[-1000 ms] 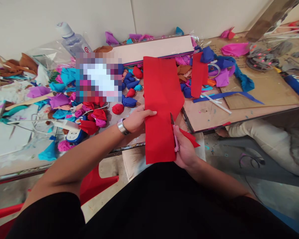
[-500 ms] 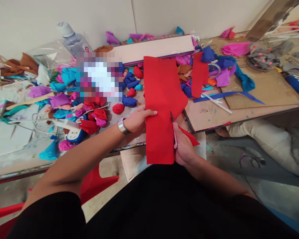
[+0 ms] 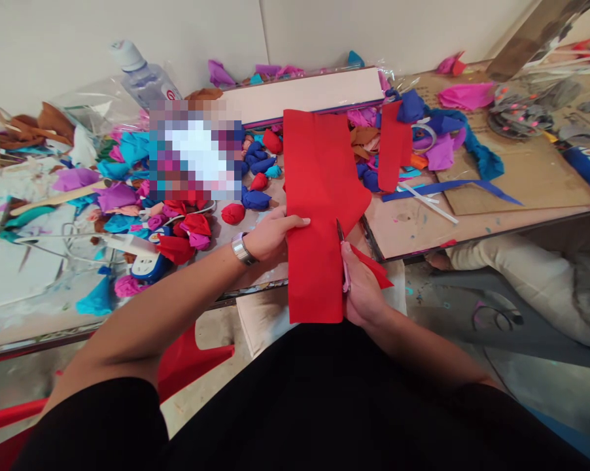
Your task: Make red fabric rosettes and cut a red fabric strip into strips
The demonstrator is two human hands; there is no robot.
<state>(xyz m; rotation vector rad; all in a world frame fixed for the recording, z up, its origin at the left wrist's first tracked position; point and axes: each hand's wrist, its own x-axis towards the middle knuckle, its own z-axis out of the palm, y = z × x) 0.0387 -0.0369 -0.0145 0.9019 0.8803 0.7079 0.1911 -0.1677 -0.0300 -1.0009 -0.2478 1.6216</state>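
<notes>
A long piece of red fabric (image 3: 317,170) hangs from the table toward my lap, partly slit along its right side. My left hand (image 3: 270,233) pinches its left edge, thumb on top and fingers underneath. In my right hand (image 3: 364,288) is a pair of scissors (image 3: 345,271) with pinkish handles, the blades pointing away from me at the end of the slit. To the right of the cut, a narrow red flap (image 3: 376,268) sticks out past my right hand.
Small red, blue and purple fabric bundles (image 3: 256,199) cover the table's left part. A plastic bottle (image 3: 150,82) and a pale board (image 3: 299,95) stand along the wall. Blue strips (image 3: 437,188) and cardboard (image 3: 520,176) lie right. A person's leg (image 3: 525,275) shows beyond the table edge.
Almost nothing differs. Both hands, the red fabric and the scissors keep nearly the same places, and the view has shifted only very slightly.
</notes>
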